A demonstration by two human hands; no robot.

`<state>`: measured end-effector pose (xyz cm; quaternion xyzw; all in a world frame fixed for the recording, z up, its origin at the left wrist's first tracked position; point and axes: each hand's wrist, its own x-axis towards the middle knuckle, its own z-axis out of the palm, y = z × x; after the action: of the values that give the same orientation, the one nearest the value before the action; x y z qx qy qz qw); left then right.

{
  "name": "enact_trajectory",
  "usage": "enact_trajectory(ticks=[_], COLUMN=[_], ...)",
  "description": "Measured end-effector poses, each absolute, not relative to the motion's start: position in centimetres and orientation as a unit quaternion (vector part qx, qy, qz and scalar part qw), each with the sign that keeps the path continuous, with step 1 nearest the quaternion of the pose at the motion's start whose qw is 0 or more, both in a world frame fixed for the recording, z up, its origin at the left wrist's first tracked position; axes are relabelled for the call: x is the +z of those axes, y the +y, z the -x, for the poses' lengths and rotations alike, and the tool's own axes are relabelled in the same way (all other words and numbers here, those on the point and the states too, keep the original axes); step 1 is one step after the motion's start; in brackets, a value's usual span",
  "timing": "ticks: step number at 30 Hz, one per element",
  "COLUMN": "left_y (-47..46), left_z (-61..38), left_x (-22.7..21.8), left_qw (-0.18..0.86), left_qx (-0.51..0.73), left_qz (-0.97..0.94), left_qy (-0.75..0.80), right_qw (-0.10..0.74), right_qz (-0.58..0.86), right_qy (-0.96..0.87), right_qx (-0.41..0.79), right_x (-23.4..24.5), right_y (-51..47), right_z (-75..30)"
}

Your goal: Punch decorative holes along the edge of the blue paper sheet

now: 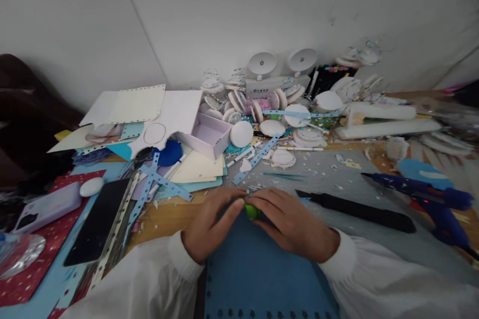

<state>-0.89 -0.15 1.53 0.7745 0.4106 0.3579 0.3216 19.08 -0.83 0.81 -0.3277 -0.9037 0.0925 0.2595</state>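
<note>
My left hand (213, 222) and my right hand (294, 222) meet at the middle of the table, fingers curled round a small green object (251, 211) held between them. Only a bit of the green thing shows between the fingertips. Both hands rest on the far edge of a blue foam sheet (258, 274) with a row of punched holes along its near edge. White sleeves cover both wrists.
A blue glue gun (430, 199) lies at the right, a long black tool (355, 209) beside my right hand. A black phone (99, 222) and a lilac phone case (48, 207) lie at the left. White foam discs, a lilac box (207, 134) and paper strips crowd the back.
</note>
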Motion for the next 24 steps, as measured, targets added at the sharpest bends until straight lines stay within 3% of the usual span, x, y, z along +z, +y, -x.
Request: enact_trajectory(ticks=[4,24], left_y=[1.2,2.6], left_z=[1.1,0.7], left_x=[1.5,1.2], left_qw=[0.399,0.311], left_qx=[0.417,0.386], left_qz=[-0.658,-0.730], left_qy=[0.483,0.470], right_qw=[0.263,0.257], right_qz=[0.353,0.349], right_qy=[-0.886,-0.886], right_qx=[0.148,0.165], right_x=[0.9,0.8], right_y=[-1.1,-1.7], right_z=[-19.9,-20.6])
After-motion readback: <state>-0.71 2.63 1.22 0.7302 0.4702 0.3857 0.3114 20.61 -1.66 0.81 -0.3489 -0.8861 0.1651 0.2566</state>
